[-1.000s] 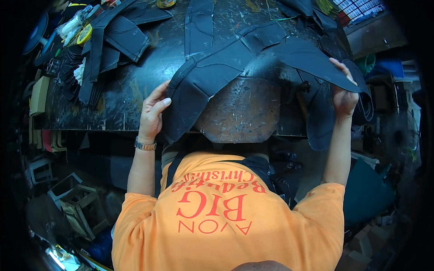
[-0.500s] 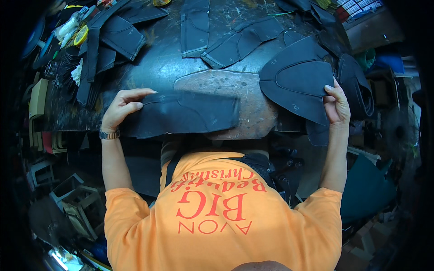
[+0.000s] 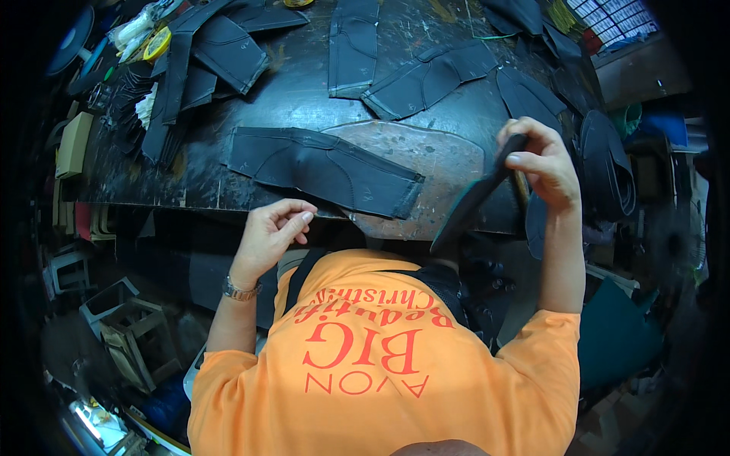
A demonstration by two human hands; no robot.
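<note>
In my right hand (image 3: 544,159) is a curved black sheet-material panel (image 3: 473,201), pinched at its top between thumb and fingers. The panel hangs slanted and nearly edge-on, its lower tip reaching past the front edge of the table. My left hand (image 3: 277,235) is just off that edge, thumb and fingers drawn together, with nothing visible in them. Beyond it lies a long black panel (image 3: 319,169) with stitched lines and pale marks, flat on the dark table (image 3: 190,186) and partly over a worn brownish board (image 3: 445,171).
More black stitched panels (image 3: 430,80) lie across the far table. A stack of dark pieces (image 3: 133,114) sits at the left beside a yellow tape roll (image 3: 157,44). Rolled black material (image 3: 608,163) stands at the right edge. Wooden stools (image 3: 137,334) are on the floor, lower left.
My left hand has let go of the long panel, now flat on the table, and drawn back toward me. My right hand has tipped the curved panel from face-on to edge-on.
</note>
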